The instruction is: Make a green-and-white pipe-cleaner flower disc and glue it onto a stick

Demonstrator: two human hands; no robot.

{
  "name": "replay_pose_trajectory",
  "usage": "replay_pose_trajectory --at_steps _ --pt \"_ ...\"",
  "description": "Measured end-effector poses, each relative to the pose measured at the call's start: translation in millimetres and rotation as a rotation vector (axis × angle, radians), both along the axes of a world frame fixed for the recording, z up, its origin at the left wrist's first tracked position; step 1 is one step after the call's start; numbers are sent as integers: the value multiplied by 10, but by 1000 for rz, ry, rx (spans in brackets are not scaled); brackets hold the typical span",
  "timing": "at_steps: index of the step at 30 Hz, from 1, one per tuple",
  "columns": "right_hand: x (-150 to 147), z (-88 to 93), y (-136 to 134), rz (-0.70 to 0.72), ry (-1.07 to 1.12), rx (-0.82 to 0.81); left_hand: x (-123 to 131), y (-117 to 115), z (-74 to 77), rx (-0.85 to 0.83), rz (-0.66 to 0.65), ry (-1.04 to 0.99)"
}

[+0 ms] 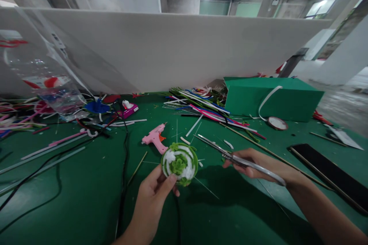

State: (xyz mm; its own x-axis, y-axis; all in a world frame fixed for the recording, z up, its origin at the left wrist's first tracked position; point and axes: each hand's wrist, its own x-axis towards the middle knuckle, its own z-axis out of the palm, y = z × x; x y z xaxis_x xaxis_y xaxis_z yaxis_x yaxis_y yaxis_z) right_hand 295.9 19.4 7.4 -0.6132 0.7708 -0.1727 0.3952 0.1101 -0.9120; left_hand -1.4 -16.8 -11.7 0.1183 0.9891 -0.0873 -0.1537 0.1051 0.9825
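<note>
Pinched between the thumb and fingers of my left hand point(158, 191) is a round green-and-white pipe cleaner spiral point(188, 159), with small green flower-like tufts at its middle and edges. My right hand point(247, 162) is closed around silver scissors point(224, 152), whose blades point up and left. The scissor tips are to the right of the spiral and do not touch it. Behind the spiral lies a pink hot glue gun point(154, 137), its nozzle toward the upper right. Small white cut pieces point(228, 144) lie near the blades.
Bundled coloured pipe cleaners point(201, 103) lie at the back, beside a green box point(273, 99). A phone point(330, 172) rests at right. At left are a plastic bottle point(43, 72), a purple power socket point(130, 110) and a black cable point(125, 153). A white panel point(172, 49) stands behind.
</note>
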Motion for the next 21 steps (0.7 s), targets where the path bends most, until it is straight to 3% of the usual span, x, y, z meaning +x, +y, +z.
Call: replay_pose_trajectory --at_steps 4,14,21 --pt "27 6 18 2 1 -22 -6 -6 23 9 59 13" --pt "-156 36 -32 50 -37 12 1 -11 -40 21 -79 85" --pt "-198 -73 -58 25 54 -63 24 -34 2 21 -66 136"
